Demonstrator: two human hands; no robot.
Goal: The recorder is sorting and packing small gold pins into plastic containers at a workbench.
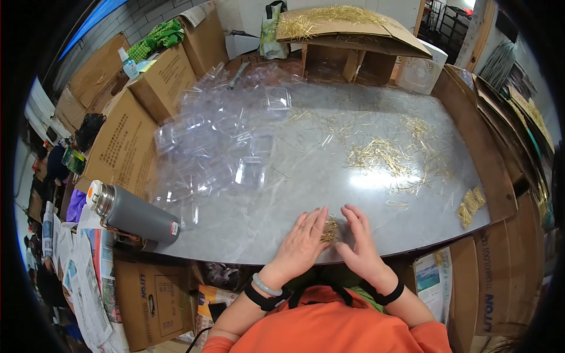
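At the table's front edge, a small bunch of thin gold wire pieces lies between my hands. They look bent like hairpins, though each is too small to make out fully. My left hand rests along the bunch's left side, fingers stretched out and the thumb beside the wires. On the other side my right hand is slightly curved, its thumb apart from the fingers and a small gap between it and the bunch. Farther off to the right is a loose pile of the same gold pieces. Another gold bundle lies near the right edge.
Clear plastic boxes are heaped across the left of the grey table. A grey thermos stands at the front left. Cardboard walls the right edge. At the back, an opened carton carries more gold wire.
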